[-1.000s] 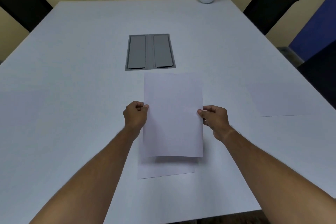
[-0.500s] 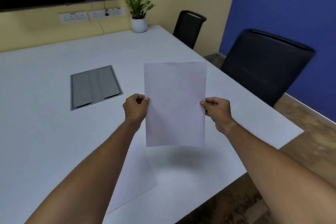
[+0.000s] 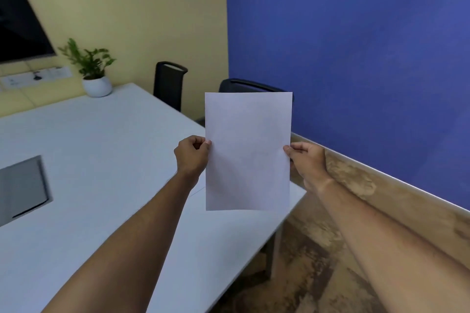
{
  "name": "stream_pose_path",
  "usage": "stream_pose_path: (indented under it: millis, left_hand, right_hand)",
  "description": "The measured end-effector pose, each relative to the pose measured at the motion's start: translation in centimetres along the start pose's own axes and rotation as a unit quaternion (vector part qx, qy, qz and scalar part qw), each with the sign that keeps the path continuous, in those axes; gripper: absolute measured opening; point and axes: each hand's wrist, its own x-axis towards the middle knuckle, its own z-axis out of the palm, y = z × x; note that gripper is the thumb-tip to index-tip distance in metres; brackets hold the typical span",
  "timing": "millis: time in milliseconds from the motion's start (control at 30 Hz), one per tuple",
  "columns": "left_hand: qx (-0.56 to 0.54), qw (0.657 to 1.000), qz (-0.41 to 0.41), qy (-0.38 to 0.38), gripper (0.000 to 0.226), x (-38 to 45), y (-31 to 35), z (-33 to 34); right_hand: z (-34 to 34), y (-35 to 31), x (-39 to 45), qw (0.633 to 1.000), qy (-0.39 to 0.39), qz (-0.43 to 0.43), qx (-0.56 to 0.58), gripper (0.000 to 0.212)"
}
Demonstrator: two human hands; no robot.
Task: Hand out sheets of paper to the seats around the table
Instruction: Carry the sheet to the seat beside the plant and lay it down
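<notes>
- Between the two grips, held upright in the air: one sheet of paper, pinched at mid-height on both side edges.
- Left hand closed on the sheet's left edge, thumb on the near face; right hand closed on the right edge in the same way.
- Below the left grip: the white tabletop, its corner under the sheet's lower edge; a faint edge there could be a sheet already laid, cannot tell.
- Beyond the sheet: a black chair, mostly hidden behind it; further left, a second black chair along the same side.
- Judged midway at best: this sheet not yet set down, and those two seats apparently unserved.
- Remaining: lowering the sheet flat in front of a seat, then repeating for the other places.
</notes>
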Motion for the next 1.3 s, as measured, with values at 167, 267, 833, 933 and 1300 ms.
stream_pose_path:
  millis: [167, 267, 833, 933, 1300]
  left_hand:
    - [-0.002, 0.999, 0.033, -0.027, 0.013, 0.4, 4.5, 9.7]
    - [-0.005, 0.997, 0.054, -0.048, 0.011, 1.4, 6.5, 14.6]
    - [-0.021, 0.994, 0.086, -0.069, 0.012, 16.0, 12.3, 39.5]
    - [-0.015, 0.994, 0.084, -0.063, 0.013, 18.7, 12.9, 42.1]
    - [-0.014, 0.999, 0.05, 0.015, 0.01, 29.2, 13.4, 51.1]
  right_hand:
    - [-7.9, -1.7, 5.5, 0.999, 0.046, -0.027, 0.002, 0.002]
    - [-11.5, -2.3, 8.7, 0.996, 0.076, -0.039, -0.002, 0.011]
    - [-20.1, -4.7, 33.9, 0.991, 0.12, -0.058, -0.014, 0.006]
    - [-20.1, -4.8, 38.5, 0.992, 0.113, -0.056, -0.01, 0.003]
    - [-17.9, -4.3, 56.9, 0.998, 0.032, -0.05, 0.008, 0.015]
